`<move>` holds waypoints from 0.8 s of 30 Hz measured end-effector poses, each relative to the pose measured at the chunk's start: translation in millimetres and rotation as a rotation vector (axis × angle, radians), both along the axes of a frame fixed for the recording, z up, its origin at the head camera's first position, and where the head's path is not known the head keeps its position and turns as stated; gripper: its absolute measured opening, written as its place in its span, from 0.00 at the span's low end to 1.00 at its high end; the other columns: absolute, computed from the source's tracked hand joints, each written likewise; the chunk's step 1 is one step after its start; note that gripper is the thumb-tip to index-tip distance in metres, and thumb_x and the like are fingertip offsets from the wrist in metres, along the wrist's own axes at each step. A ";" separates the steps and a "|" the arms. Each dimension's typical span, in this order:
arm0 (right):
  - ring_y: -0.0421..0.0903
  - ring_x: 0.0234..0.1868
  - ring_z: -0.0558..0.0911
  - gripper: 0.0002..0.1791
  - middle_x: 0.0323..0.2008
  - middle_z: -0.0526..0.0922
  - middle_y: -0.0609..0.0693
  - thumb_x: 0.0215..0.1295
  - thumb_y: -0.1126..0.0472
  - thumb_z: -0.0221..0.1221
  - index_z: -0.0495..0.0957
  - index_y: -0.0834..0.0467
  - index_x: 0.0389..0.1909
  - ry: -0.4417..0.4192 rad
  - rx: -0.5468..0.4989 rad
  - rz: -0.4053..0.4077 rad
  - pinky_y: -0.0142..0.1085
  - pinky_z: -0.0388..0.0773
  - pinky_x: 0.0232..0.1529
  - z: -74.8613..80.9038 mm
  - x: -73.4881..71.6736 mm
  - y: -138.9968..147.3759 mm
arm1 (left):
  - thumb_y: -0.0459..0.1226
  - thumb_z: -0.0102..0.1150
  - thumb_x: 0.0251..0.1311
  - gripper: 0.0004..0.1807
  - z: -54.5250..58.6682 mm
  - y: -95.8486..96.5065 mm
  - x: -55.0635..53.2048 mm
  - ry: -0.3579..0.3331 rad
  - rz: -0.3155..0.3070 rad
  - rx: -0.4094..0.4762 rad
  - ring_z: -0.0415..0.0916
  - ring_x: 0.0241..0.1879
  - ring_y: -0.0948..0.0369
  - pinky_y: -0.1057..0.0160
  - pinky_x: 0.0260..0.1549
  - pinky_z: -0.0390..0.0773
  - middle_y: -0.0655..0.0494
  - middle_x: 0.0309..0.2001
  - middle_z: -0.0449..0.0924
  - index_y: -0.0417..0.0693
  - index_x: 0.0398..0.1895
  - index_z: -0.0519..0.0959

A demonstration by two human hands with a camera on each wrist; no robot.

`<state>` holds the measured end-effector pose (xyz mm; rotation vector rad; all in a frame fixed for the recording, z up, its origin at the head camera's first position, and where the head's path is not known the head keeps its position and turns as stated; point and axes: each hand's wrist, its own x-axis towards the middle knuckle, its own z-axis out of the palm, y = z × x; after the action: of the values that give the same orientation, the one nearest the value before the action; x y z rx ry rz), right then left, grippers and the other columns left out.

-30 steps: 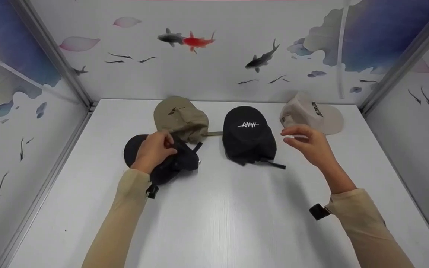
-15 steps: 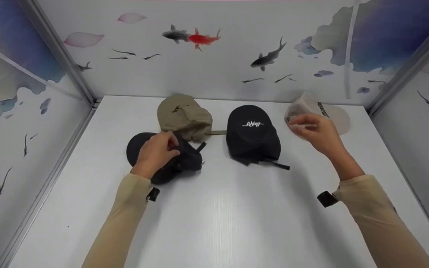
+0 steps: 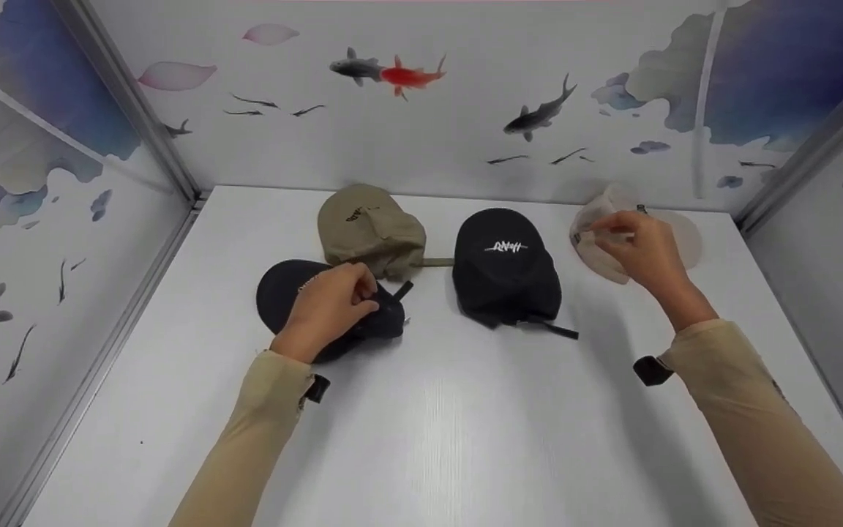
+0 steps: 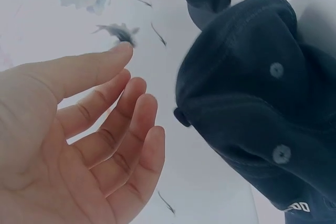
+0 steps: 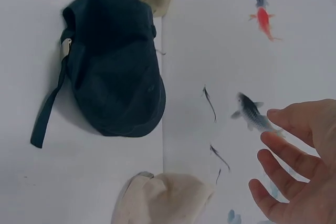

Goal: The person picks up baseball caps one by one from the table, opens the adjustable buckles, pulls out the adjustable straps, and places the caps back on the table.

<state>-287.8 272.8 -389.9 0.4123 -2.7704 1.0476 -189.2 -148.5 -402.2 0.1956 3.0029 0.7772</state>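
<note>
My left grip (image 3: 330,307) has its fingers loosely bent, holding nothing, above the navy cap (image 3: 279,293) at the left of the white surface (image 3: 429,439), and my right grip (image 3: 647,252), equally relaxed and without any object, is above the pale cap (image 3: 604,267) near the back edge at the right. Between these two caps lies the black cap (image 3: 506,274) with white lettering, while the khaki cap (image 3: 370,227) lies just behind the navy one. At the back stands a wall (image 3: 451,146) with painted fish (image 3: 413,76).
</note>
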 end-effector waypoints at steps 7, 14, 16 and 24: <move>0.66 0.57 0.77 0.16 0.54 0.80 0.68 0.69 0.64 0.61 0.79 0.68 0.53 0.000 0.052 -0.061 0.60 0.73 0.58 -16.5 -11.4 17.5 | 0.39 0.68 0.61 0.09 1.4 13.8 6.2 0.012 -0.048 0.018 0.79 0.40 0.58 0.58 0.44 0.80 0.55 0.40 0.81 0.49 0.42 0.80; 0.67 0.58 0.76 0.16 0.56 0.78 0.69 0.70 0.63 0.59 0.78 0.69 0.54 -0.028 0.072 -0.086 0.60 0.72 0.57 -25.6 -19.1 29.2 | 0.39 0.69 0.60 0.09 -1.8 24.5 13.5 0.019 -0.071 -0.002 0.78 0.38 0.60 0.58 0.42 0.79 0.56 0.38 0.81 0.50 0.40 0.80; 0.67 0.58 0.75 0.16 0.57 0.77 0.69 0.71 0.63 0.59 0.77 0.68 0.55 -0.032 0.083 -0.089 0.60 0.72 0.57 -27.0 -20.8 30.9 | 0.39 0.69 0.60 0.09 -2.7 27.1 15.1 0.018 -0.076 -0.004 0.78 0.38 0.60 0.58 0.41 0.79 0.56 0.38 0.81 0.50 0.40 0.80; 0.68 0.58 0.74 0.17 0.57 0.76 0.70 0.70 0.66 0.57 0.76 0.69 0.56 -0.051 0.120 -0.105 0.61 0.71 0.57 -32.9 -28.0 33.9 | 0.39 0.70 0.60 0.09 -5.3 34.1 19.4 0.034 -0.115 0.006 0.78 0.37 0.61 0.60 0.41 0.80 0.55 0.37 0.81 0.48 0.39 0.80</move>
<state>-315.8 306.7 -422.7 0.2539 -2.8747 0.8838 -169.8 -114.4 -407.5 0.3820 2.9887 0.7793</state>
